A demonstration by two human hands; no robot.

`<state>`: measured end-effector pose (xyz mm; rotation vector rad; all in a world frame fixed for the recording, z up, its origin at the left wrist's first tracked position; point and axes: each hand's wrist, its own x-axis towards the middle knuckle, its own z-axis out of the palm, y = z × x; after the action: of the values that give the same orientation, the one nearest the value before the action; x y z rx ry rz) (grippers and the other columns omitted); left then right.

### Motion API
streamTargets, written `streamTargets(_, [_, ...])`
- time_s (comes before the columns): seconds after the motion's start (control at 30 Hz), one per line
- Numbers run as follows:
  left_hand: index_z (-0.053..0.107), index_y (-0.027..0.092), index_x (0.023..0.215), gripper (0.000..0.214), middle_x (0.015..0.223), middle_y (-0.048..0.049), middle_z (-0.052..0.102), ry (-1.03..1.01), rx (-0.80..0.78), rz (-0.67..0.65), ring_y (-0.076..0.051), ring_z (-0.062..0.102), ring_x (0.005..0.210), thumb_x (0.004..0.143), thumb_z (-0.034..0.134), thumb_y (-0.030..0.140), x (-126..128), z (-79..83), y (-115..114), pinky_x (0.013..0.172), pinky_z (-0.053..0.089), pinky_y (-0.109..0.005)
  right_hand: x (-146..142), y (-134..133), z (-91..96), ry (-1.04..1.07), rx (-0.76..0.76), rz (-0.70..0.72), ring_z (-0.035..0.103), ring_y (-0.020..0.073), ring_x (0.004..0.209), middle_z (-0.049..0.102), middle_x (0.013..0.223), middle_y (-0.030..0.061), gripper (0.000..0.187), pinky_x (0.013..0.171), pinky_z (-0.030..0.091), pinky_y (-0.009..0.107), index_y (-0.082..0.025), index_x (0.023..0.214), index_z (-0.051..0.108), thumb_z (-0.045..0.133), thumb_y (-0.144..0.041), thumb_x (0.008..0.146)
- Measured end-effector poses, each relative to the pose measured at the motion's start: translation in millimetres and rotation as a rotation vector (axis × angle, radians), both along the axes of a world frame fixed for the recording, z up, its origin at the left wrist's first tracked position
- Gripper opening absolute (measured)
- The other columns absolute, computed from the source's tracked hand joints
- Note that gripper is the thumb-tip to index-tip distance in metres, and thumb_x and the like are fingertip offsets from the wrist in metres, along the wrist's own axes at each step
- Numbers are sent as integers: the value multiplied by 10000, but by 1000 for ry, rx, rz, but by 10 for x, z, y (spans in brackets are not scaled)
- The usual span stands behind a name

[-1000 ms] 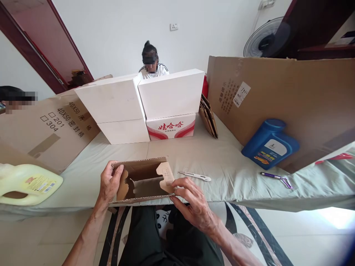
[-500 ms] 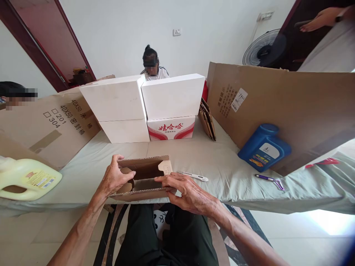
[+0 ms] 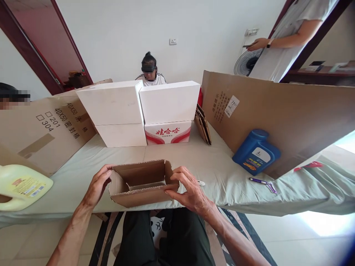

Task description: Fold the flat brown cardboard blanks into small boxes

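A small brown corrugated cardboard box (image 3: pixel 140 184) stands open-topped at the near edge of the cloth-covered table (image 3: pixel 210 166). My left hand (image 3: pixel 97 184) grips its left wall, fingers curled over the rim. On the right wall sits my right hand (image 3: pixel 188 188), thumb on the outside and fingers wrapped over the edge. Both end flaps now lie folded inside. A white utility knife (image 3: pixel 201 183) is mostly hidden behind my right hand.
White cartons (image 3: pixel 138 111) are stacked at the table's back, with a person seated behind them. Large cardboard sheets (image 3: pixel 277 111) stand at the right and left. A blue jug (image 3: pixel 256 151), a purple peeler (image 3: pixel 262 182) and a yellow jug (image 3: pixel 19 186) lie about. Someone stands at the far right.
The end flaps, open a second ago, have been folded into the box. Both hands shifted from the flaps to the outer walls. A standing person has come into view.
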<state>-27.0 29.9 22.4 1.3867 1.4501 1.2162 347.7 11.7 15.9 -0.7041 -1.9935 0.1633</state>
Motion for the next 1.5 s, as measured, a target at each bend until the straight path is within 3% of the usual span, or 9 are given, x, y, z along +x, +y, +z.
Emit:
streamTargets(0.13, [688, 259, 1137, 540, 1154, -46, 670, -74, 11, 77, -182, 538, 829, 854, 721, 718, -10, -161, -60, 782, 497, -295, -56, 47, -100, 149, -29, -62, 601, 235, 988, 610, 1084, 48, 389, 846, 547, 362, -268, 1161, 536, 834, -198, 922])
streamTargets(0.33, [605, 240, 1372, 1004, 1399, -172, 692, -116, -9, -74, -364, 657, 1266, 627, 829, 875, -70, -212, -103, 991, 565, -400, -32, 99, -95, 132, -72, -52, 618, 239, 973, 621, 1077, 46, 386, 855, 568, 376, -275, 1179, 548, 846, -277, 934])
streamTargets(0.6, [613, 224, 1445, 762, 1567, -176, 627, -100, 19, -29, -400, 582, 1463, 828, 686, 666, -8, -75, -109, 985, 605, -424, 20, 113, -175, 189, -153, -68, 592, 235, 1053, 587, 1155, 49, 430, 919, 552, 371, -280, 1191, 549, 850, -195, 896])
streamTargets(0.8, [524, 279, 1581, 1374, 1650, -211, 542, -78, 36, -242, -470, 470, 1566, 382, 1058, 686, -78, -298, -72, 1193, 531, -501, 54, 154, -278, 311, -250, -49, 582, 225, 1076, 577, 1204, 57, 375, 915, 544, 347, -286, 1202, 567, 810, -234, 921])
streamTargets(0.9, [589, 224, 1475, 1235, 1526, -238, 641, -42, 7, -210, -479, 586, 1455, 406, 1080, 600, 39, -277, -42, 1167, 553, -550, 38, 171, -296, 388, -306, -41, 594, 225, 1115, 573, 1358, 93, 420, 953, 556, 362, -283, 1248, 585, 837, -323, 915])
streamTargets(1.07, [636, 229, 1212, 944, 1256, -159, 765, 17, 77, -68, -413, 751, 1175, 435, 1057, 559, 207, -325, 68, 1003, 648, -529, 120, 294, -378, 477, -720, 82, 663, 253, 1144, 640, 1443, 118, 957, 1038, 578, 418, -279, 1527, 546, 976, -583, 728])
streamTargets(1.2, [597, 254, 948, 702, 955, -55, 773, 61, 108, 128, -355, 785, 952, 486, 1011, 582, 225, -484, 192, 869, 684, -521, 185, 371, -563, 437, -1008, 381, 723, 274, 1131, 784, 1170, 61, 761, 1058, 576, 423, -217, 1266, 746, 955, -666, 689])
streamTargets(1.37, [651, 212, 1095, 769, 1018, -96, 794, 10, 86, 235, -388, 766, 1067, 530, 982, 615, 325, -360, 402, 942, 669, -562, 234, 241, -579, 421, -962, 350, 749, 255, 1003, 802, 1027, 32, 530, 928, 617, 397, -220, 1067, 804, 828, -690, 822])
streamTargets(1.5, [614, 250, 1259, 807, 1220, -100, 767, 87, 216, 209, -357, 751, 1111, 631, 934, 644, 418, -159, 466, 1017, 631, -585, 650, 18, -153, 494, -743, 36, 732, 237, 888, 797, 956, 35, 422, 815, 639, 375, -216, 1048, 803, 854, -578, 836])
